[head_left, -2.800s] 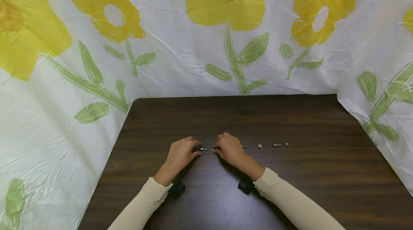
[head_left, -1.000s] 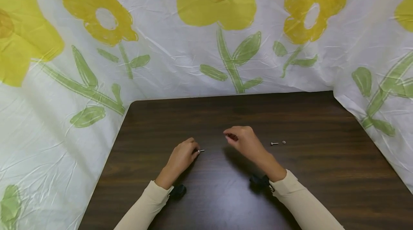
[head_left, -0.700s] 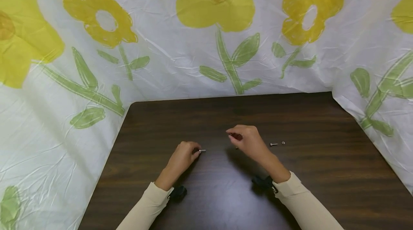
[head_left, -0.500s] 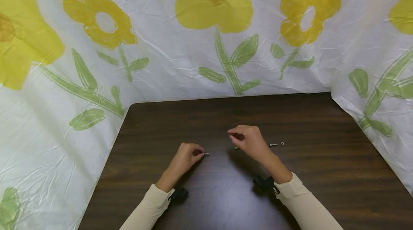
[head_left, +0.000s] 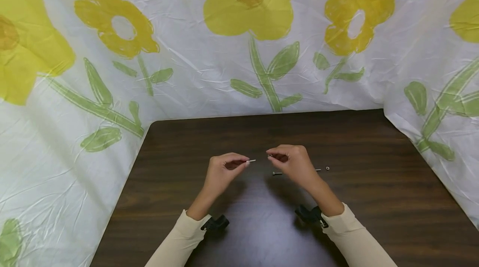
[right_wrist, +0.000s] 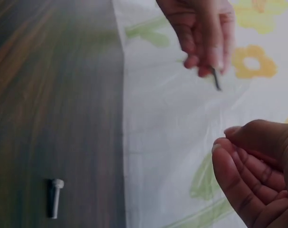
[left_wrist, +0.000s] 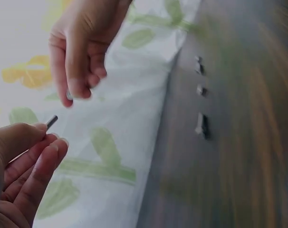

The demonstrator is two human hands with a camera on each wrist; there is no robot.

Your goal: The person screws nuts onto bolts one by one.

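Note:
My left hand (head_left: 220, 171) is raised over the table and pinches a small metal bolt (head_left: 250, 160) between thumb and fingers, its shank pointing right. Facing it, my right hand (head_left: 297, 165) pinches a small nut, which shows at the fingertips as a silvery edge (left_wrist: 69, 95) in the left wrist view. A short gap separates the bolt's end from the nut. Below the right hand lies another bolt (head_left: 277, 173). The bolt's head is hidden by my left fingers.
Farther right on the dark wooden table (head_left: 194, 138) are a partly hidden bolt (head_left: 318, 170) and a nut (head_left: 327, 168). Another nut (left_wrist: 201, 89) shows in the left wrist view. A white flowered cloth (head_left: 209, 88) hangs behind the table. Both wrists carry black devices.
My right hand has lifted the nut off the table and moved right. My left hand stayed low with the bolt, then rose and moved right toward the nut.

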